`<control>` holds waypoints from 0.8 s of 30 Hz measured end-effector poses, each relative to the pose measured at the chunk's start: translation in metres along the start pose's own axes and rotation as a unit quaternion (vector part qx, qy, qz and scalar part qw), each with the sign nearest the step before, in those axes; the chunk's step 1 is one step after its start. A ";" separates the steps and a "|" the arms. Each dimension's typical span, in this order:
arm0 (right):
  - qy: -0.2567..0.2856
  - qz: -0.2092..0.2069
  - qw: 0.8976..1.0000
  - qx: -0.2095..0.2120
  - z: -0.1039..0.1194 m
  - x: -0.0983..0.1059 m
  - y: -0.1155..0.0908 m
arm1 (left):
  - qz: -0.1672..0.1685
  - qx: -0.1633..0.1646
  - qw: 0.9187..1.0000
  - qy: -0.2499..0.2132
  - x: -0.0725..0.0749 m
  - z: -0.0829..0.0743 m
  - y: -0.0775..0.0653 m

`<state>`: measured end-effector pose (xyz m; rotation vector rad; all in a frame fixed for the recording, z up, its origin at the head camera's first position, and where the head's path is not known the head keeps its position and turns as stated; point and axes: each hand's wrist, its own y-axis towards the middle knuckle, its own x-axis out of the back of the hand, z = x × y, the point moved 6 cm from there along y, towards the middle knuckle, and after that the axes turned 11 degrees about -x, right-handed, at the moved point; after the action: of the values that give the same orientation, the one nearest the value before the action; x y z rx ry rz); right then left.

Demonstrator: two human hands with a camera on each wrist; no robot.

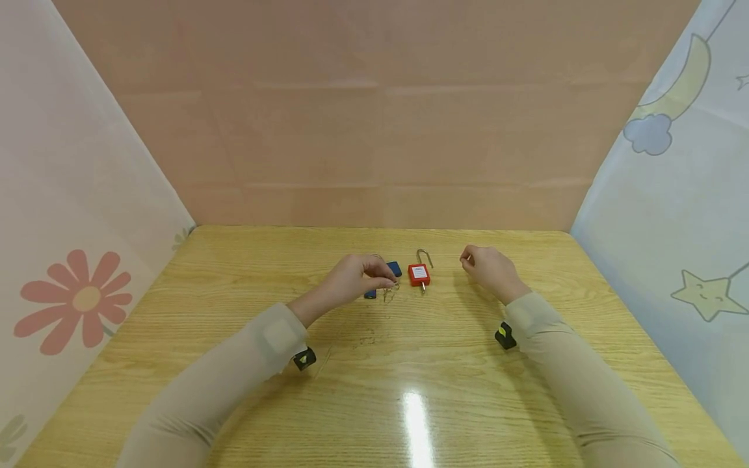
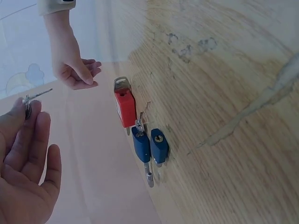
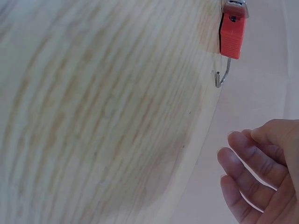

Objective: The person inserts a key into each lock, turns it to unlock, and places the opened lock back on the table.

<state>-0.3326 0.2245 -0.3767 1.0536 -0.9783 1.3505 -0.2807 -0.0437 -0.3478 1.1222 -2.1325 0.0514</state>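
Observation:
My left hand [image 1: 359, 278] pinches a small ring with keys [image 2: 29, 105] between thumb and fingertips, above the table. In the head view, two blue padlocks [image 1: 394, 268] lie around that hand, partly hidden by it. A key [image 2: 139, 125] sits at the keyhole end of one blue padlock in the left wrist view. To the right lies a red padlock [image 1: 419, 275], its shackle [image 1: 424, 253] swung open and a key [image 1: 424, 288] in its bottom. Right of it hovers my right hand [image 1: 493, 268], fingers loosely bent and holding nothing.
The wooden table [image 1: 281, 260] has glossy smears [image 1: 367, 338] near its middle and a bright reflection in front. A plain back panel [image 1: 374, 130] and printed side panels [image 1: 76, 162] enclose it. A dark camera mount [image 1: 505, 335] hangs at each wrist.

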 end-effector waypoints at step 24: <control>0.000 0.008 1.000 -0.008 -0.004 -0.002 0.001 | -0.016 0.106 0.991 -0.075 0.000 0.020 -0.002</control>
<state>-0.3340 0.2280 -0.3795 1.0356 -0.9973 1.3534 -0.2910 -0.0515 -0.3631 1.3190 -2.2824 0.1881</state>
